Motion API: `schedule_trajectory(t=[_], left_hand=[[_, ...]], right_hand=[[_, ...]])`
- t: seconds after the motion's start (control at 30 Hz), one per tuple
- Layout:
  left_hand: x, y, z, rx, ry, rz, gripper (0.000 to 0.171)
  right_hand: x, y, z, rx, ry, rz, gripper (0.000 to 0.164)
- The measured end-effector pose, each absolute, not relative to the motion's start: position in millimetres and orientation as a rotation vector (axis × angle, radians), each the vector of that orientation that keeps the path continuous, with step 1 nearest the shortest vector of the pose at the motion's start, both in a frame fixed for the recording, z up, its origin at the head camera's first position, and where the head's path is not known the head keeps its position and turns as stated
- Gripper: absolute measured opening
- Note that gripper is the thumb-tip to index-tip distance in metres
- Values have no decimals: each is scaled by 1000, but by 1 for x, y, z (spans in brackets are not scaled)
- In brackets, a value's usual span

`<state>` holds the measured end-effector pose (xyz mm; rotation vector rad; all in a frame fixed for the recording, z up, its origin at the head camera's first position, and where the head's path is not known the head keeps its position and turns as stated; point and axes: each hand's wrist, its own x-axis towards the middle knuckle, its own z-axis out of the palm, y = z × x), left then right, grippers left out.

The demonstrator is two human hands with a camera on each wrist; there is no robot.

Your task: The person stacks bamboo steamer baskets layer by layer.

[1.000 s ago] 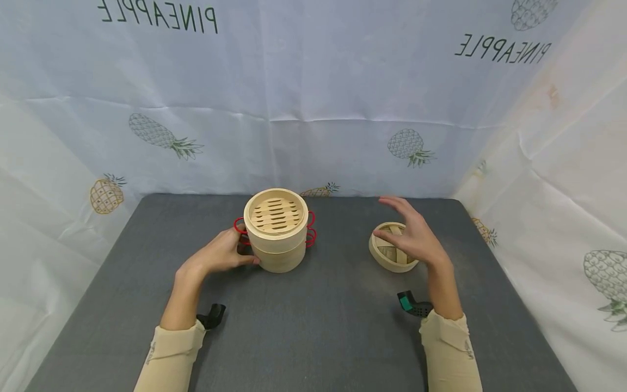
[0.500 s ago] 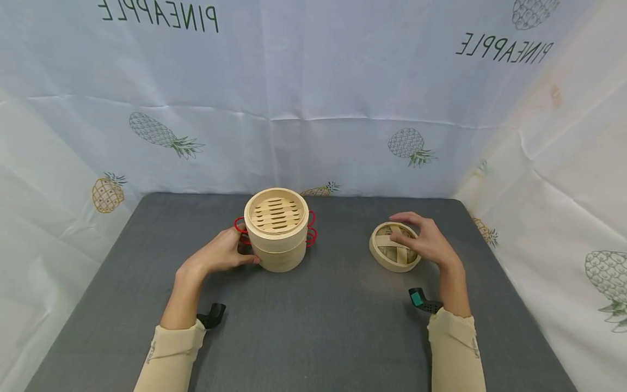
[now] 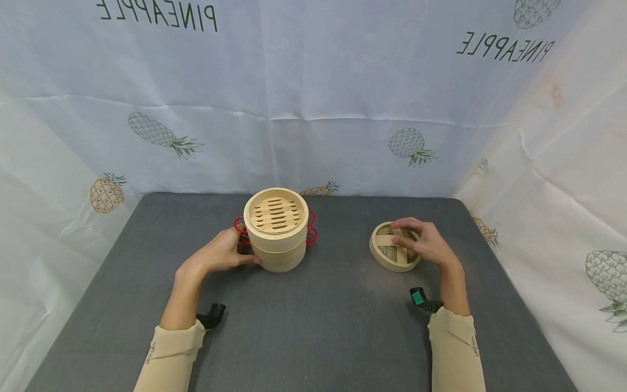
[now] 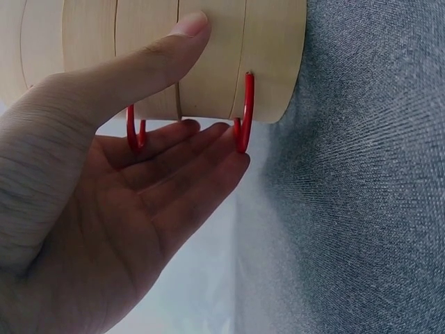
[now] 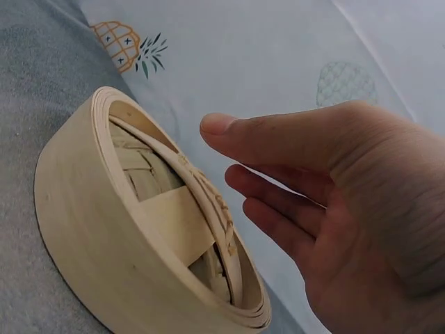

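Observation:
A stack of round bamboo steamer baskets (image 3: pixel 281 247) with red side handles (image 4: pixel 248 111) stands left of the table's middle, its top tier showing a slatted floor. My left hand (image 3: pixel 222 251) is at the stack's left side. In the left wrist view its thumb (image 4: pixel 153 69) lies along the wall, while the long fingers (image 4: pixel 188 181) extend fairly straight by the handles. A bamboo steamer lid (image 3: pixel 387 251) with crossed strips rests on the table to the right. Over its far right part hovers my right hand (image 3: pixel 425 239), thumb and fingers apart and holding nothing.
Both things stand on a dark grey table (image 3: pixel 313 326). A white cloth (image 3: pixel 313 81) printed with pineapples hangs behind the table and along its sides. Black wrist mounts (image 3: pixel 213 316) sit at both cuffs.
My right hand has moved back and to the right, then lowered nearer the lid, which now shows more. The left hand and the stack have stayed in place.

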<state>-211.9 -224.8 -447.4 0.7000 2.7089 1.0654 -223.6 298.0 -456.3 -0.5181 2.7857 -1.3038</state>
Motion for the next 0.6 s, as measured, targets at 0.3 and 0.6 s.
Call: schedule_trajectory(t=[0.3,0.6], left_hand=[[-212,-225,-447,697,2708,1059,73],[-213,-225,-447,669,2695,1052,72]], right_hand=[[-228,302,-465,-527,2812,-1255,30],[-229,307,-473,-537,2798,-1331,24]])
